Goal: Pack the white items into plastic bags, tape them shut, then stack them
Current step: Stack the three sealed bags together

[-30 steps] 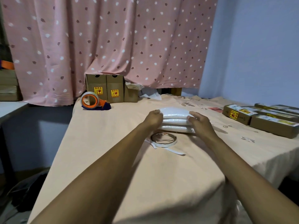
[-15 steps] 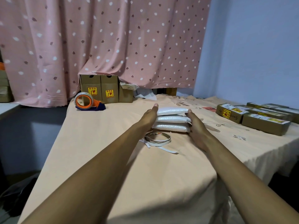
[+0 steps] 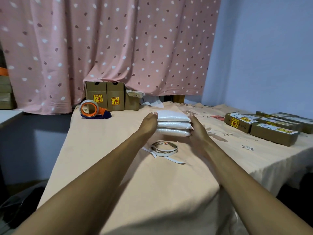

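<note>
Head view, frame centre: three glossy white bagged packs [image 3: 172,123] stacked flat on the peach tablecloth [image 3: 108,150], just beyond a thin tape ring [image 3: 165,148]. Pressed between flat, straight-fingered left hand [image 3: 149,123] and right hand [image 3: 199,133], palms against the stack's sides. Seals and contents impossible to make out; far edge of stack hidden.

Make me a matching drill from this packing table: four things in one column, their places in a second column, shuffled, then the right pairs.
Things:
1. stack of three white bagged packs
2. orange and blue tape dispenser
3. flat white ring of tape
4. low brown cardboard boxes with labels

Places:
A. far left of the peach tablecloth, by the pink dotted curtain
B. right side of the table
C. between the left hand and right hand
D. on the cloth just nearer than the stack

Pairs: 1-C, 2-A, 3-D, 4-B
</note>
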